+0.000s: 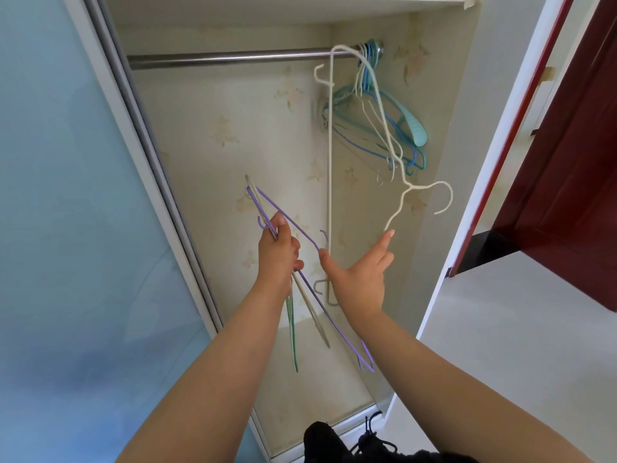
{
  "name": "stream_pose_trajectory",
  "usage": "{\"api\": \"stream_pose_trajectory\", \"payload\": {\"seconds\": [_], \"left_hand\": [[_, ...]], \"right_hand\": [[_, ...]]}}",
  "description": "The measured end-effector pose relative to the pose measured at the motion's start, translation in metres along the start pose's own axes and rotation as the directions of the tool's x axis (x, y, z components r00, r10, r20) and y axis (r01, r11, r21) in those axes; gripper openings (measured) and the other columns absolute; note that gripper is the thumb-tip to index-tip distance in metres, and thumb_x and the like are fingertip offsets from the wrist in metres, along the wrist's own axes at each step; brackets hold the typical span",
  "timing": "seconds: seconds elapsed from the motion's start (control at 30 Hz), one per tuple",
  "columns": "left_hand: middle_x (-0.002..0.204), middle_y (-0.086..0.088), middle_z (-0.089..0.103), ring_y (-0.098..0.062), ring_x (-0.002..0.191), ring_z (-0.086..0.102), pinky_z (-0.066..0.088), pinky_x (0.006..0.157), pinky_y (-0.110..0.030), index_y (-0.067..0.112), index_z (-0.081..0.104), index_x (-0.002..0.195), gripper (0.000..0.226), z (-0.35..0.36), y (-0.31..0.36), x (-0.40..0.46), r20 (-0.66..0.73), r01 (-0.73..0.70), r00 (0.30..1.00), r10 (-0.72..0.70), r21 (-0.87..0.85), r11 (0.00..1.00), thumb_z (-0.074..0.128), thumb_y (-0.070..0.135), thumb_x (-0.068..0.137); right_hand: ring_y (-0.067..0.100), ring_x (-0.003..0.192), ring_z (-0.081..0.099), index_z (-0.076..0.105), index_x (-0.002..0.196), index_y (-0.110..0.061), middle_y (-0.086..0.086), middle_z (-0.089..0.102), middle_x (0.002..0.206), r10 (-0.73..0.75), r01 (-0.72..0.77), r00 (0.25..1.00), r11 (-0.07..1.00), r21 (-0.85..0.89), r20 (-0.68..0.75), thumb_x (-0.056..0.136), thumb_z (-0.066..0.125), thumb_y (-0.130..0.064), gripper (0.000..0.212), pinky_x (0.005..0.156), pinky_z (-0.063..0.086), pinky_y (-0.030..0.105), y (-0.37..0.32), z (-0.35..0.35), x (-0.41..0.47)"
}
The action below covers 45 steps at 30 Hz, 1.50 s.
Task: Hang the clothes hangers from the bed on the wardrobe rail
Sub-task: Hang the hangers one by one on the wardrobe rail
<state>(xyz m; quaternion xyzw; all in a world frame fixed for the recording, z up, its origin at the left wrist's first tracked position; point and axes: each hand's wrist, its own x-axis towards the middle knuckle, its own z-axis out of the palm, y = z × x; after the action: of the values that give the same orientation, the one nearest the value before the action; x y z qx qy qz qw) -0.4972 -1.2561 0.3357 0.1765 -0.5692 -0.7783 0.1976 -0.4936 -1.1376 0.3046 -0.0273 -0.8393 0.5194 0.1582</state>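
My left hand (278, 253) grips a bundle of thin hangers: a purple one (287, 217), a beige one (312, 315) and a green one (293, 332), all held slanted in front of the open wardrobe. My right hand (359, 275) is spread open, its fingertip touching the lower end of a white wire hanger (377, 91) that is draped over the metal rail (227, 58) upside down, its hook low at the right. Several teal, blue and white hangers (397, 128) hang bunched at the rail's right end.
The wardrobe's sliding door (66, 195) with its pale blue panel stands to the left, its frame beside my left arm. A dark red door (567, 162) is open at the right. Dark cloth with a cord (350, 442) shows at the bottom. The rail's left and middle stretch is bare.
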Motion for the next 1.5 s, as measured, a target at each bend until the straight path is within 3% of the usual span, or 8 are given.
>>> {"api": "stream_pose_trajectory", "payload": {"seconds": [0.2,0.4,0.7,0.8,0.97,1.07,1.2,1.5], "left_hand": [[0.079,0.0,0.074,-0.012,0.048,0.027,0.031,0.04,-0.021,0.035,0.047,0.117,0.018,-0.012,0.003,0.004,0.104,0.074,0.992,-0.073,-0.004,0.997,0.035,0.036,0.104],[0.114,0.003,0.071,-0.009,0.05,0.032,0.038,0.044,-0.02,0.032,0.043,0.131,0.028,-0.02,0.018,0.017,0.181,0.052,0.983,-0.038,-0.074,0.996,0.034,0.031,0.104],[0.056,0.005,0.046,-0.007,0.047,0.028,0.026,0.042,-0.019,0.034,0.043,0.134,0.031,-0.012,0.005,0.016,0.275,-0.02,0.961,0.031,-0.042,0.999,0.034,0.027,0.105],[0.054,0.006,0.043,-0.007,0.045,0.027,0.026,0.041,-0.019,0.034,0.044,0.131,0.032,-0.006,-0.007,0.013,0.286,0.005,0.958,-0.004,-0.003,1.0,0.032,0.019,0.105],[0.055,0.003,0.042,-0.01,0.046,0.027,0.023,0.043,-0.023,0.018,0.053,0.108,0.022,0.006,-0.021,0.0,0.331,0.019,0.942,-0.048,0.09,0.996,0.033,0.016,0.1],[0.058,0.001,0.051,-0.01,0.046,0.027,0.023,0.042,-0.022,0.017,0.053,0.112,0.022,0.012,-0.024,-0.003,0.308,0.046,0.949,-0.073,0.092,0.995,0.033,0.016,0.101],[0.083,0.0,0.074,-0.011,0.048,0.026,0.028,0.039,-0.021,0.038,0.044,0.13,0.03,0.006,-0.022,0.005,0.186,0.114,0.975,-0.123,0.061,0.992,0.028,0.029,0.105],[0.086,-0.001,0.075,-0.014,0.041,0.019,0.026,0.044,-0.024,0.03,0.041,0.09,0.021,-0.025,-0.026,0.018,-0.155,0.197,0.969,-0.192,0.021,0.98,0.026,0.024,0.103]], "right_hand": [[0.015,0.107,0.046,-0.01,0.151,-0.023,-0.003,0.031,0.124,-0.046,0.022,0.983,0.99,0.136,0.178,0.075,0.074,-0.033,0.114,0.086,0.047,0.035,0.019,-0.007,0.02],[0.022,0.129,0.03,-0.009,0.152,-0.022,0.001,0.028,0.137,0.071,-0.004,0.9,0.988,-0.155,0.43,0.067,0.075,-0.016,0.119,0.11,0.031,0.049,0.071,0.004,0.02],[0.036,0.137,0.028,-0.011,0.152,-0.016,0.012,0.016,0.152,0.315,0.082,0.799,0.786,-0.613,0.511,0.085,0.067,-0.022,0.103,0.109,0.03,0.043,0.062,-0.009,0.039],[0.029,0.121,0.045,0.011,0.15,-0.021,0.007,0.045,0.133,-0.079,0.214,0.918,0.924,-0.316,0.39,0.094,0.046,-0.02,0.066,0.1,0.04,0.043,-0.006,-0.017,0.049],[0.014,0.089,0.065,0.023,0.146,-0.033,-0.005,0.069,0.091,-0.165,0.173,0.794,0.984,0.043,0.586,0.091,0.035,-0.066,0.066,0.085,0.048,0.033,-0.081,-0.014,0.054],[0.017,0.072,0.068,0.053,0.111,-0.017,0.002,0.068,0.079,-0.08,0.154,0.822,0.985,-0.084,0.565,0.089,0.05,-0.056,0.045,0.065,0.056,0.033,-0.084,-0.004,0.065],[0.025,0.057,0.065,0.052,0.082,-0.011,0.009,0.069,0.078,-0.015,0.13,0.859,0.973,-0.191,0.511,0.087,0.051,-0.019,0.009,0.061,0.055,0.034,-0.078,-0.012,0.084],[0.028,0.093,0.064,0.069,0.093,-0.005,0.009,0.07,0.094,0.133,0.366,0.815,0.635,-0.68,0.563,0.091,0.054,-0.02,0.021,0.091,0.05,0.037,-0.046,-0.034,0.139]]}}
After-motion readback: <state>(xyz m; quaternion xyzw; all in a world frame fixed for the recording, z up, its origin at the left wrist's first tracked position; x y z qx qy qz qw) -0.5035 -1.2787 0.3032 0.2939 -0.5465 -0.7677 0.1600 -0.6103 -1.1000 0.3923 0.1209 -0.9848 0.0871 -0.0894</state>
